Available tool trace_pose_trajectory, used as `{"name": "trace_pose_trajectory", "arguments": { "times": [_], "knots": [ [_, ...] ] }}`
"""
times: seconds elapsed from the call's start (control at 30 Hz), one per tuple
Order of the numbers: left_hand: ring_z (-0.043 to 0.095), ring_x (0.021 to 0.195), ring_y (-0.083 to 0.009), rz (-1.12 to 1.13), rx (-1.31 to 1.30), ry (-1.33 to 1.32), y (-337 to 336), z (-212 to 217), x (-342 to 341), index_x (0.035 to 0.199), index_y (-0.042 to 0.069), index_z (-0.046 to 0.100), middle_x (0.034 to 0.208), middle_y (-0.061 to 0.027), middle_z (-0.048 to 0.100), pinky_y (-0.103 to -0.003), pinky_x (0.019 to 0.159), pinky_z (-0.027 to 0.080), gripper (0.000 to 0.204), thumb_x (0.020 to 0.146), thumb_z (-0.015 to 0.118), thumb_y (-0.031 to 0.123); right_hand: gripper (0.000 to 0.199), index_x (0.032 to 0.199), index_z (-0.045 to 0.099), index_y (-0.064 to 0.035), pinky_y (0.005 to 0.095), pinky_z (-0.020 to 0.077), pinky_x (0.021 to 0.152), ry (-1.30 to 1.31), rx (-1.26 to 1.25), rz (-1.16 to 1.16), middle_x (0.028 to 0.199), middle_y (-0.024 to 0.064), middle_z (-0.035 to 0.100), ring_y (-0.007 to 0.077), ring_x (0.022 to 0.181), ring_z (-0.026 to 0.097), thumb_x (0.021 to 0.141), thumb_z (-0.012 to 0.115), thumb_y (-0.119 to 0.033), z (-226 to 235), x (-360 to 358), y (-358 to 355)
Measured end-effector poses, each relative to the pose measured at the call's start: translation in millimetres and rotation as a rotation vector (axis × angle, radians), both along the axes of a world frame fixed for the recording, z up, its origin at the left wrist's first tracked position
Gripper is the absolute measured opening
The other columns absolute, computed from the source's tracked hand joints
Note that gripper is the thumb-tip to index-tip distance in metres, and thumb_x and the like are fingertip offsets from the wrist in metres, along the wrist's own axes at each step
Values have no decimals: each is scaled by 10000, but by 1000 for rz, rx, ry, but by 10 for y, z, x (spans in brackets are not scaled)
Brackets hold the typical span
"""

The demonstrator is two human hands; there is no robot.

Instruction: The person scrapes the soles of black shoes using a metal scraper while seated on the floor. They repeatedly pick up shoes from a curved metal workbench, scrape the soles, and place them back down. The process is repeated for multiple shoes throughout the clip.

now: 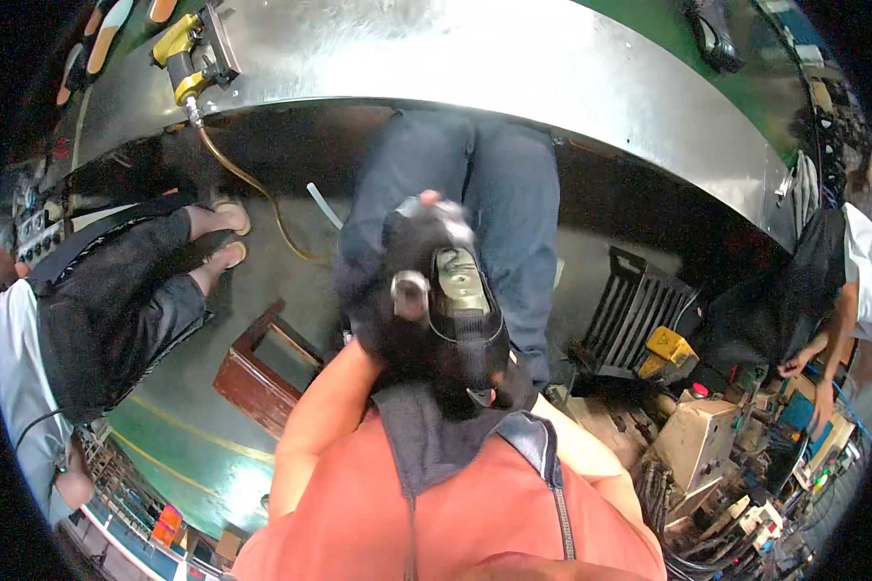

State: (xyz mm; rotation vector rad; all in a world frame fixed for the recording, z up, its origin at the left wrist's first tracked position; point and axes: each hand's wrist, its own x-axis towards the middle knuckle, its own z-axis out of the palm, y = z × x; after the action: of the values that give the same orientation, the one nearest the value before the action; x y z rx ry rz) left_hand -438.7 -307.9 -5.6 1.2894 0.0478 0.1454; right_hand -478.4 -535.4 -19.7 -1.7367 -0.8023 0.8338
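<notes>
With the fingers of the left hand point(386, 320) clamped on the left side of a black shoe point(458, 281), holds it up above the lap, gold-coloured inside facing upward. Blurred by movement, so probably a shoe rather than certainly one. Has the right hand point(518, 387) at the near right end of the shoe, mostly hidden, with no way of saying whether together or apart at the fingers. Wears a reddish-orange top point(446, 494) on the near side of the shoe and blue trousers point(504, 184) beneath and beyond it. Faces a shiny metal bench point(475, 58) beyond the shoe, with a yellow and black air tool point(186, 63) lying on it, far to the left of the shoe, and trailing a brown hose point(273, 201). Has a reddish-brown wooden stool point(247, 387) left of the shoe and, farther left, a person in dark clothes point(107, 320). Shows right of the shoe a dark slatted stand point(635, 300), a yellow box point(667, 351) and, farther out, a person in a white top point(860, 247).
</notes>
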Motion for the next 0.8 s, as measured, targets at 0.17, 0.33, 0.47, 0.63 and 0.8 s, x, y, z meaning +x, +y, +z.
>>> {"name": "trace_pose_trajectory", "arguments": {
  "times": [0.17,0.33,0.47,0.63,0.8],
  "knots": [
    [594,912,-373,19,9,207,299,-160,158,1137,29,456,984,-222,591,-419,787,474,381,905,523,323,324,1059,589,-22,410,478,744,14,-380,-149,930,234,608,393,784,583,908,475,-285,1059,499,485],
    [591,899,-454,195,701,325,31,-109,295,1263,10,366,1021,-295,582,-460,789,482,514,910,505,356,505,954,610,-53,294,445,537,629,-255,-452,619,33,560,128,553,543,966,355,-489,940,1140,469],
    [593,1001,-388,-184,1220,317,-88,12,306,1285,-7,401,1116,-217,599,-426,885,455,494,879,539,239,528,972,600,-35,287,481,565,724,-199,-507,740,61,613,150,584,585,956,375,-511,312,1329,262],
    [429,1268,-331,167,617,300,-197,-415,-191,1349,-34,368,1337,-245,450,-395,1038,349,592,826,558,169,452,926,623,-9,289,462,717,239,-168,-120,854,33,646,139,773,605,974,413,-406,486,1611,55],
    [344,1311,-384,-156,840,253,-140,-278,-360,1369,-67,315,1376,-302,363,-401,1081,288,665,736,475,57,480,894,627,14,391,486,652,-86,-543,310,786,197,641,301,704,629,945,417,-414,567,1774,84]
  ]
}}
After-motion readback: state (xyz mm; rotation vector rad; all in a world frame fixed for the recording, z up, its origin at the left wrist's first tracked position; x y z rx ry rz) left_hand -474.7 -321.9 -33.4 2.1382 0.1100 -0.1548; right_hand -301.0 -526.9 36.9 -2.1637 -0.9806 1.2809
